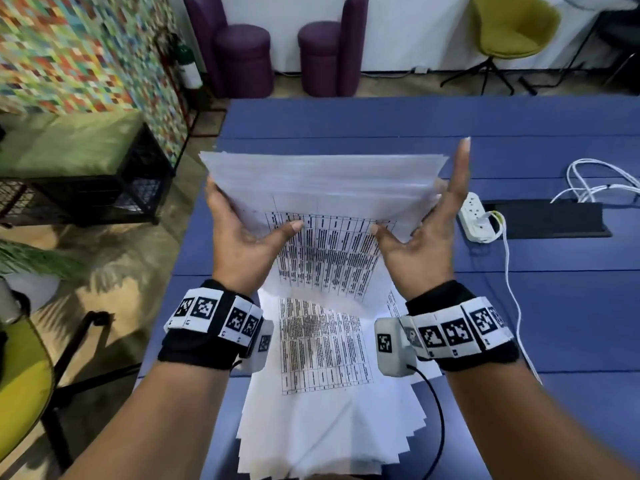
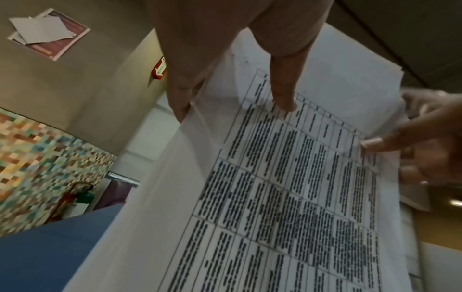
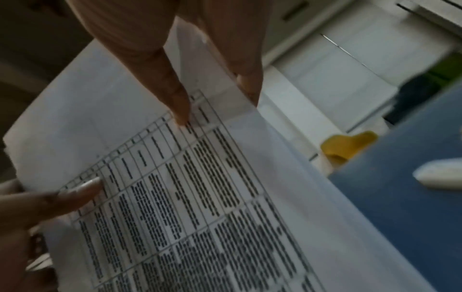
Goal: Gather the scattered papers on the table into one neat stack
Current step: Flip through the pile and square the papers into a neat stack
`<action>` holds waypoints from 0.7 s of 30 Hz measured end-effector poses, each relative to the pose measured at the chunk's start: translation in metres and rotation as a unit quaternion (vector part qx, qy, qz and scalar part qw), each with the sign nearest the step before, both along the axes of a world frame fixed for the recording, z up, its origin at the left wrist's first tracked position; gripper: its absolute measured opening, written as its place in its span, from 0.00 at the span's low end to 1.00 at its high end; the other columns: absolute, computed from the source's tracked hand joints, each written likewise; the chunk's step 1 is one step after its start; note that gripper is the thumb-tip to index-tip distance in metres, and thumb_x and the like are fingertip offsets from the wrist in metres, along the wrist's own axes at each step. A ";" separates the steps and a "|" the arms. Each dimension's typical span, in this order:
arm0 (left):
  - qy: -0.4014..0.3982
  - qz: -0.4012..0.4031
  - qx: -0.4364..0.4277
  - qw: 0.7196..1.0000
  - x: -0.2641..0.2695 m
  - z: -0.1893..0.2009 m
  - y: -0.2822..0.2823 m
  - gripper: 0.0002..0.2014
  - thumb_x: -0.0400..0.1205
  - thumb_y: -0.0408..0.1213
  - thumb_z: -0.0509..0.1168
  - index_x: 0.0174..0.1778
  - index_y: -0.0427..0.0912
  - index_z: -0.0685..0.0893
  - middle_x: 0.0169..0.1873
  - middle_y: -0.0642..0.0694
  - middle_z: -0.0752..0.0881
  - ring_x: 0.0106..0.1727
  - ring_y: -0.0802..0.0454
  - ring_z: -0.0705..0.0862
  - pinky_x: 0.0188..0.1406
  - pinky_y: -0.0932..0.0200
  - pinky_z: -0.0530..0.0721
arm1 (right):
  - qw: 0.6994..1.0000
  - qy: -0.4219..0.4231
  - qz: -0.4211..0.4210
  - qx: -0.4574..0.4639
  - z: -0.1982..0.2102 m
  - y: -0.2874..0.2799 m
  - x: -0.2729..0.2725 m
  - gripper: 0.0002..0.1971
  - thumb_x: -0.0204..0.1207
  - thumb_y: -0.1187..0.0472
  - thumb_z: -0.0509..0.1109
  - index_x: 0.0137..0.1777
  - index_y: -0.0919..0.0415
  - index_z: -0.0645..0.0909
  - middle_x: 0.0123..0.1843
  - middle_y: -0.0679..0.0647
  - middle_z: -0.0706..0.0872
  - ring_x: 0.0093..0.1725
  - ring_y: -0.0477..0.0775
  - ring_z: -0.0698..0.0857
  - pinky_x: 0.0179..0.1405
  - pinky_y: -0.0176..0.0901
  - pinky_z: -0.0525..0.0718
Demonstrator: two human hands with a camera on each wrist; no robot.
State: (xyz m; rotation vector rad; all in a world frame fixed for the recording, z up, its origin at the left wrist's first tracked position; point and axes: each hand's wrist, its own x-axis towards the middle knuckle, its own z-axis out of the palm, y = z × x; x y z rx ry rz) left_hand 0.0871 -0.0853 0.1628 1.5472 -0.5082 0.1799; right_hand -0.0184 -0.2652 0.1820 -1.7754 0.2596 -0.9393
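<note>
A wall of small multicoloured tiles fills the left, with a green-cushioned bench on a black wire frame below it. Two purple stools and a mustard chair stand by the white far wall; the floor is tan

Paper sheets thin, matt white w/ black printed tables, pinched both sides. Table under grip matt blue. Power strip right of grip: smooth white plastic.

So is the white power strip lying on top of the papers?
No, the power strip lies on the blue table, off to the right of the papers, apart from them.
</note>
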 end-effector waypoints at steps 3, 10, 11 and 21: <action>-0.048 0.002 -0.011 0.999 -0.003 0.011 -0.004 0.61 0.65 0.14 0.78 0.82 0.30 0.38 0.77 0.62 0.59 0.77 0.64 0.67 0.79 0.63 0.66 | 0.983 -0.017 -0.046 -0.174 0.008 0.005 0.000 0.60 0.58 0.86 0.70 0.82 0.51 0.40 0.74 0.38 0.53 0.68 0.26 0.59 0.65 0.15 0.60; -0.102 0.041 0.008 0.994 -0.003 0.009 -0.005 0.48 0.72 0.07 0.64 0.83 0.31 0.43 0.82 0.48 0.55 0.77 0.70 0.65 0.71 0.74 0.68 | 0.974 0.062 -0.068 -0.205 0.020 0.013 -0.001 0.40 0.66 0.85 0.62 0.75 0.51 0.71 0.58 0.55 0.65 0.51 0.28 0.67 0.53 0.09 0.62; -0.109 0.046 0.010 0.993 -0.005 0.010 -0.006 0.49 0.72 0.07 0.63 0.84 0.34 0.44 0.82 0.47 0.57 0.77 0.69 0.67 0.69 0.76 0.70 | 0.976 0.067 -0.065 -0.196 0.022 0.015 -0.001 0.42 0.66 0.86 0.59 0.77 0.50 0.68 0.54 0.56 0.66 0.48 0.36 0.70 0.50 0.10 0.64; -0.185 0.050 0.088 0.977 -0.019 0.028 -0.005 0.47 0.73 0.12 0.70 0.83 0.41 0.53 0.81 0.48 0.60 0.83 0.59 0.59 0.69 0.82 0.64 | 0.975 0.090 -0.073 -0.192 0.037 0.016 -0.008 0.46 0.65 0.86 0.57 0.81 0.50 0.62 0.50 0.57 0.65 0.40 0.48 0.68 0.44 0.13 0.68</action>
